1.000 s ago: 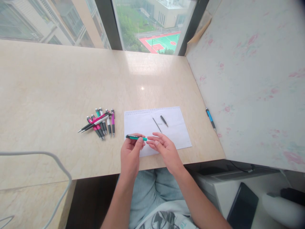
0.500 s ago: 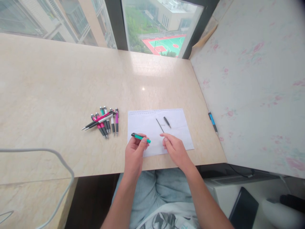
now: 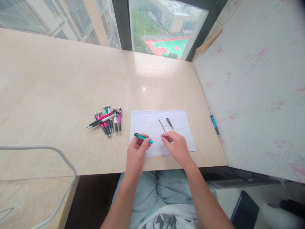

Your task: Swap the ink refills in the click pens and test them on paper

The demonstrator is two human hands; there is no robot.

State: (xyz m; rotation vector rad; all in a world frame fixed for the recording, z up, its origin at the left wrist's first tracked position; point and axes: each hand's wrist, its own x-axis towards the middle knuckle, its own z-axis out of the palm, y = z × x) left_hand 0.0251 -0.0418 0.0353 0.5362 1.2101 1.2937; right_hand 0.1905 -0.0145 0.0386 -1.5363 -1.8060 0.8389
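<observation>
My left hand (image 3: 137, 152) is closed around the green barrel of a pen (image 3: 143, 137), which has a black clip end pointing left. The barrel is held over the white paper (image 3: 140, 122), at its lower left. My right hand (image 3: 175, 146) hovers over the paper to the right, thumb and index fingertips together in a pinch; whatever may be between them is too small to make out. Just beyond these fingers lie a thin dark ink refill (image 3: 161, 125) and a black pen grip section (image 3: 169, 123). Between those two is a small, faint coil-like piece (image 3: 165, 126), probably a spring.
Left of the paper, a pile of several pens (image 3: 107, 121) in pink, white, green and purple lies on the beige tabletop (image 3: 71, 82). A blue pen (image 3: 214, 125) rests against the papered wall (image 3: 257, 105). A grey cable (image 3: 64, 157) loops at lower left.
My right thumb and index fingertips have come together into a pinch, where the index was stretched out. My left hand keeps hold of the green barrel. The whole view has shifted slightly.
</observation>
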